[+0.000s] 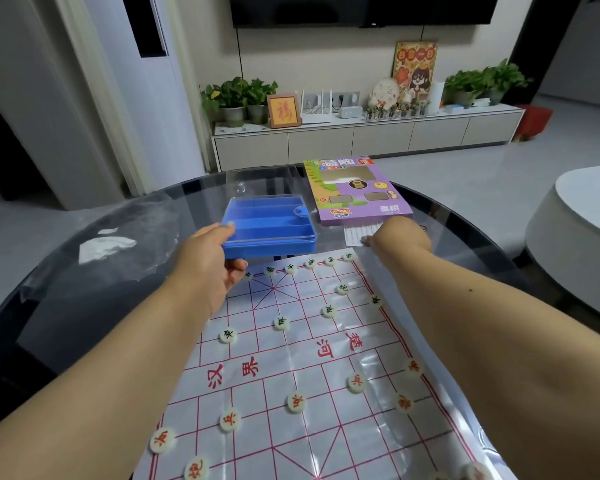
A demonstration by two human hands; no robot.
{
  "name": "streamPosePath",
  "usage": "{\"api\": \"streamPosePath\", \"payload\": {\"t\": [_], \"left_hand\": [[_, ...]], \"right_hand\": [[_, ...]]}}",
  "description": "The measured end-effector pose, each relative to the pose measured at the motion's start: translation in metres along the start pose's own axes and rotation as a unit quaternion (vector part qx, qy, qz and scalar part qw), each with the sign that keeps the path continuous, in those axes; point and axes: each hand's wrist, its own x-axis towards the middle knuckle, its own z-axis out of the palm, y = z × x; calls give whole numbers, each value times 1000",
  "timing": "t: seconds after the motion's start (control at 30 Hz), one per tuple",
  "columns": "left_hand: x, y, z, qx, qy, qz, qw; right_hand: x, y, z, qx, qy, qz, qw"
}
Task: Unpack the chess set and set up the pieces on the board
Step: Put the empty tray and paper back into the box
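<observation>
Left hand [212, 268] clamped on blue plastic compartment tray [269, 228] beyond far board edge, right hand [397, 237] on white paper slip [359, 233], its finger state indiscernible, cream disc pieces [281, 323] stood on glossy red-lined board sheet [291, 368].

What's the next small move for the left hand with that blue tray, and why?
Probably set the blue tray down on the glass table beyond the board. The left hand holds it lifted at the board's far edge, its compartments look empty, and pieces already stand on both sides, so it seems finished with.
</observation>
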Motion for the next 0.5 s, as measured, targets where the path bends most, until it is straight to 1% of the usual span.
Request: {"api": "streamPosePath", "payload": {"t": [0.1, 0.17, 0.2, 0.27, 0.3, 0.37, 0.47, 0.5], "left_hand": [[-1, 0, 2, 0, 2, -2, 1000], [-1, 0, 2, 2, 0, 1, 1000], [-1, 0, 2, 5, 0, 2, 1000], [-2, 0, 2, 10, 2, 2, 1000], [-2, 0, 2, 11, 3, 2, 1000], [-3, 1, 1, 8, 0, 0, 1000], [-4, 2, -1, 10, -6, -1, 1000], [-4, 3, -2, 9, -6, -1, 1000]], "right_hand": [[6, 2, 5, 14, 28, 4, 1000], [10, 4, 8, 91, 39, 16, 995], [13, 6, 9, 151, 31, 26, 988], [15, 9, 6, 280, 5, 31, 959], [14, 10, 3, 326, -16, 30, 945], [9, 10, -5, 383, -42, 41, 922], [2, 8, -16, 465, -35, 94, 880], [-1, 9, -19, 476, -31, 106, 873]]}}
